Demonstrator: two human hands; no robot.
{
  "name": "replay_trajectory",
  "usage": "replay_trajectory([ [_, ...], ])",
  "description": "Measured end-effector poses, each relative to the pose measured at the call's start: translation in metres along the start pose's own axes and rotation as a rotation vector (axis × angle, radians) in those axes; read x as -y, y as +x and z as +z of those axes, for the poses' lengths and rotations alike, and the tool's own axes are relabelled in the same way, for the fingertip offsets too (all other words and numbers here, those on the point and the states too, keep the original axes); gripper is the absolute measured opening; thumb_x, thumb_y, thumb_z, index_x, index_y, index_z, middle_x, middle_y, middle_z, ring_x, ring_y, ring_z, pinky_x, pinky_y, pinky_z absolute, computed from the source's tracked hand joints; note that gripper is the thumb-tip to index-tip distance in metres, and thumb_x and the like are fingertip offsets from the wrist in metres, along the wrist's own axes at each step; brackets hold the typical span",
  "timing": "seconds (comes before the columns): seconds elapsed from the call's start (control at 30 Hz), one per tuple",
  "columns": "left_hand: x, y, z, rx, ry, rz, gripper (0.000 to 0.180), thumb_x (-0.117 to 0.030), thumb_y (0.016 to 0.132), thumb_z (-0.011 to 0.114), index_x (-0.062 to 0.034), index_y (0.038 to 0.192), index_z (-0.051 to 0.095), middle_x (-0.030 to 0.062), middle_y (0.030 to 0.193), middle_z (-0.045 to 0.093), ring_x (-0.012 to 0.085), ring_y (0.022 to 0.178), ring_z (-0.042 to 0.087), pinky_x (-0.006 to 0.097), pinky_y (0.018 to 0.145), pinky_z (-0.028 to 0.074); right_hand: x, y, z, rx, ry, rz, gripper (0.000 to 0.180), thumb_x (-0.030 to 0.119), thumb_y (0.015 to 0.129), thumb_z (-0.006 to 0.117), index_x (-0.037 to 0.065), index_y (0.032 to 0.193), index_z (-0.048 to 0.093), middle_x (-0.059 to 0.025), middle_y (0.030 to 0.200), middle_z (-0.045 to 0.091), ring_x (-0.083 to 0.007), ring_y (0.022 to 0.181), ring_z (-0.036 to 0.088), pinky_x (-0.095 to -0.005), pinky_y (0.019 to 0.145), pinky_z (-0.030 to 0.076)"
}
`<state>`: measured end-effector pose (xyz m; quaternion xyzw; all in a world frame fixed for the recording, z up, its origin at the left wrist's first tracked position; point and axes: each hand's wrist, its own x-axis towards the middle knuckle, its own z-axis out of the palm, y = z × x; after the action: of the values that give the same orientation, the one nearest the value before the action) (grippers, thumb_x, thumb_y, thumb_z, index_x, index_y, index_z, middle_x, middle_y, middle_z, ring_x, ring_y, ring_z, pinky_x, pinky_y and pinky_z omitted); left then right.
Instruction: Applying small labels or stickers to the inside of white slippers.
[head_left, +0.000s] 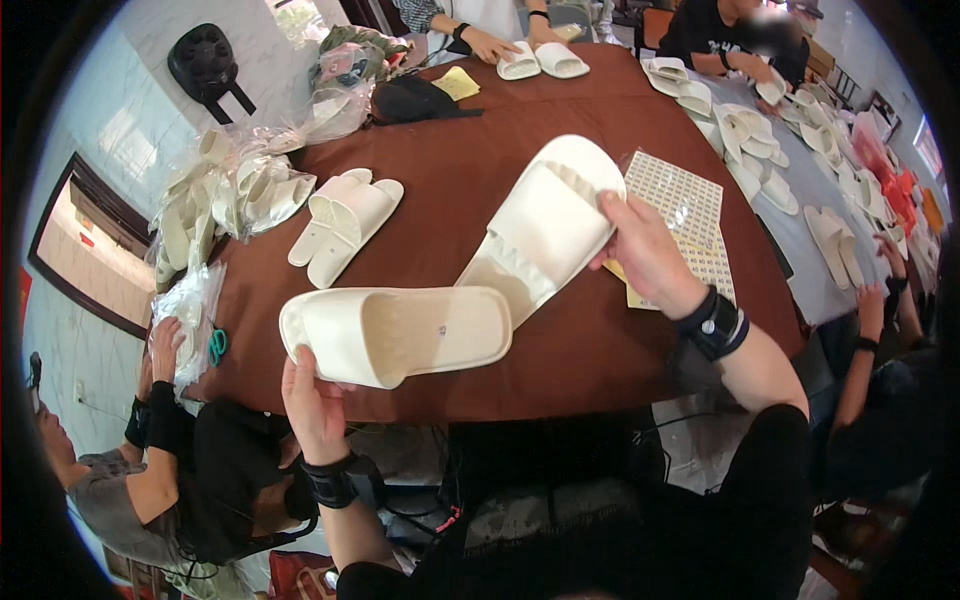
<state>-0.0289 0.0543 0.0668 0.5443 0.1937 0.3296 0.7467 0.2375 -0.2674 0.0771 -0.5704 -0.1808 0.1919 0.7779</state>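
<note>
My left hand [316, 405] grips the toe end of a cream slide slipper [335, 330], thumb on top, its heel pointing right. A small size sticker shows on that slipper's insole. Higher and to the right, my right hand [648, 250] pinches the toe of a second cream slipper [553, 225], which tilts with its heel toward the lower left. The heels of the two overlap, the left slipper in front. Close to my right hand, sheets of small round stickers [690, 215] lie on the brown table [420, 230], some white and some yellow.
A pair of slippers [345, 225] lies left of centre, near bagged slippers [235, 190] at the table's left edge. Teal scissors [218, 346] sit below them. A black cap [415, 97] rests farther back. Co-workers handle slippers around me; a grey table [805, 225] at right bears several more.
</note>
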Motion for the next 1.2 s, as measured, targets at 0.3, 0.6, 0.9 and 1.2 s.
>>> replay_trajectory([
  [0.3,-0.004,0.068,0.056,0.089,0.120,-0.022,0.031,-0.024,0.102,0.053,0.0005,0.121,0.058,0.0049,0.103,0.068,0.0120,0.084,0.065,0.027,0.069,0.052,0.020,0.067,0.009,0.087,-0.261,-0.096,0.038,0.032,0.102,0.050,-0.004,0.108,0.062,-0.0069,0.095,0.065,-0.0110,0.084,0.059,-0.0261,0.072,0.048],
  [0.6,0.025,0.103,0.092,0.130,0.273,0.172,0.035,-0.019,0.101,0.054,0.0031,0.129,0.054,0.0072,0.113,0.061,0.0156,0.101,0.060,0.029,0.083,0.051,-0.010,0.100,0.018,0.090,-0.943,-0.430,0.041,0.025,0.093,0.056,-0.005,0.121,0.058,-0.0258,0.113,0.065,-0.0379,0.108,0.063,-0.0406,0.094,0.048],
  [0.9,0.065,0.007,0.076,0.286,0.794,0.380,0.024,0.000,0.088,0.062,0.0005,0.112,0.063,0.0151,0.124,0.059,0.0233,0.105,0.061,0.031,0.086,0.051,0.025,0.037,0.047,0.283,-0.678,-0.385,0.029,0.011,0.094,0.056,-0.003,0.118,0.061,-0.0189,0.108,0.069,-0.0254,0.103,0.066,-0.0349,0.089,0.052],
  [1.2,0.079,-0.016,0.094,0.313,1.024,0.453,0.030,0.000,0.083,0.065,-0.0003,0.113,0.062,0.0164,0.123,0.056,0.0344,0.114,0.054,0.039,0.098,0.045,-0.039,0.020,0.084,0.413,-0.651,-0.354,0.024,-0.001,0.087,0.054,-0.002,0.109,0.062,-0.0188,0.099,0.068,-0.0301,0.093,0.067,-0.0363,0.083,0.053],
])
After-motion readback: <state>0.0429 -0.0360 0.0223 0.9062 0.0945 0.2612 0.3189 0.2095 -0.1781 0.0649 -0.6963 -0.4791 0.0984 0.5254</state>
